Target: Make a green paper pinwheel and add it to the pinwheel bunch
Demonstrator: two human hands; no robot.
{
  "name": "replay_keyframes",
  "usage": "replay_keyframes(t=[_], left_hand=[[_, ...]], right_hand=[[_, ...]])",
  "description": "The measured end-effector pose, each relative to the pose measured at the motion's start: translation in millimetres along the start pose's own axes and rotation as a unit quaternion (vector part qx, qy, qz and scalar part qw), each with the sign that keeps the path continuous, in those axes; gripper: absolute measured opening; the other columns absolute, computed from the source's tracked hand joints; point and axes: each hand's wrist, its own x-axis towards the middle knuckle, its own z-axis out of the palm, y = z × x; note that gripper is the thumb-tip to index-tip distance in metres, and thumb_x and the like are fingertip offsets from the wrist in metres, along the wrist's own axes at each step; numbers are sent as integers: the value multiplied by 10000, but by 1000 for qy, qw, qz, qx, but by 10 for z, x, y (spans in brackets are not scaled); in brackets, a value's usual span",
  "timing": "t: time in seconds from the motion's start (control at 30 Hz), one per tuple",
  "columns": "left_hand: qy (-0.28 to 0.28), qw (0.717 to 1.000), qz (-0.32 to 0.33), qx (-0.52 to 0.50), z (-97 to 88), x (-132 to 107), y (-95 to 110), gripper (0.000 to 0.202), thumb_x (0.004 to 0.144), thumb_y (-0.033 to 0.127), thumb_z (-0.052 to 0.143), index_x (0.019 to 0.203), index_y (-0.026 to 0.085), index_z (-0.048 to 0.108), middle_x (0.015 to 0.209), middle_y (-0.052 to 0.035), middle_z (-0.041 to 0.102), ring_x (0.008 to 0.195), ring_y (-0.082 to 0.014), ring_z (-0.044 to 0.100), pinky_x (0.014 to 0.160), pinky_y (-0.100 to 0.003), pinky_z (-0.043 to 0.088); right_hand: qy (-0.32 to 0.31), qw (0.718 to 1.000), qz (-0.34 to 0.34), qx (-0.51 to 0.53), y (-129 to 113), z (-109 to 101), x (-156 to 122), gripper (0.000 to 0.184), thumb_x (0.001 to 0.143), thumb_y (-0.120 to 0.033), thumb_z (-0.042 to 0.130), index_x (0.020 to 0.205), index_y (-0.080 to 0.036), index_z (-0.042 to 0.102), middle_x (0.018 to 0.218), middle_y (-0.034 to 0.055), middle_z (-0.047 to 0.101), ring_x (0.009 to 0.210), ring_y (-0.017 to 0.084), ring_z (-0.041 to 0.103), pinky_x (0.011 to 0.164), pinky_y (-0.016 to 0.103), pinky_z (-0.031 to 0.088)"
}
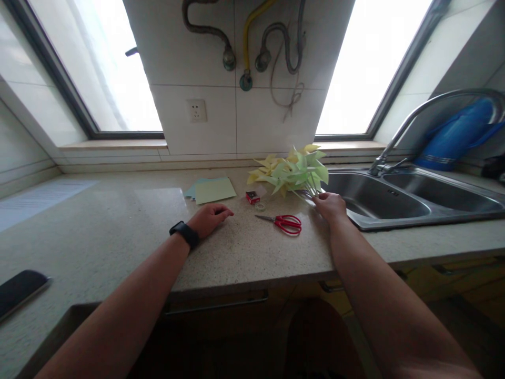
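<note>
Right hand (330, 205), grip seemingly on pinwheel bunch (291, 171) stems.

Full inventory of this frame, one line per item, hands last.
paper pinwheels: a bunch, yellow and green, on the counter beside the sink
scissors: one, red handles, counter between the hands
small box: one, red, left of the pinwheels
tape roll: one, clear, by the box
paper sheets: a few, green and blue, behind left hand
phone: one, black, counter's left edge
sink: double, steel, right
faucet: one, steel
left hand: resting on counter, black watch
right hand: fingers at pinwheel sticks
</note>
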Motion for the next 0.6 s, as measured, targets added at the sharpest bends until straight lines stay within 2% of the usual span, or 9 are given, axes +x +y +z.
replay_keyframes(t=[0.37, 0.6], left_hand=[[-3, 1000, 4, 4, 11, -5, -15, 304, 989, 350, 623, 1231, 166, 627, 1226, -98, 655, 1024, -233, 672, 872, -439, 582], [3, 1000, 10, 14, 35, -10, -8, 310, 987, 349, 626, 1237, 165, 623, 1226, -97, 654, 1021, -234, 673, 868, -439, 583]], right_hand=[[0, 1000, -2, 14, 16, 22, -6, 314, 977, -394, 632, 1204, -178, 636, 1203, 82, 655, 1027, 221, 660, 880, 423, 570], [22, 999, -16, 47, 29, -7, -90, 327, 980, -395, 626, 1220, -173, 626, 1215, 87, 649, 1035, 224, 657, 887, 433, 569]])
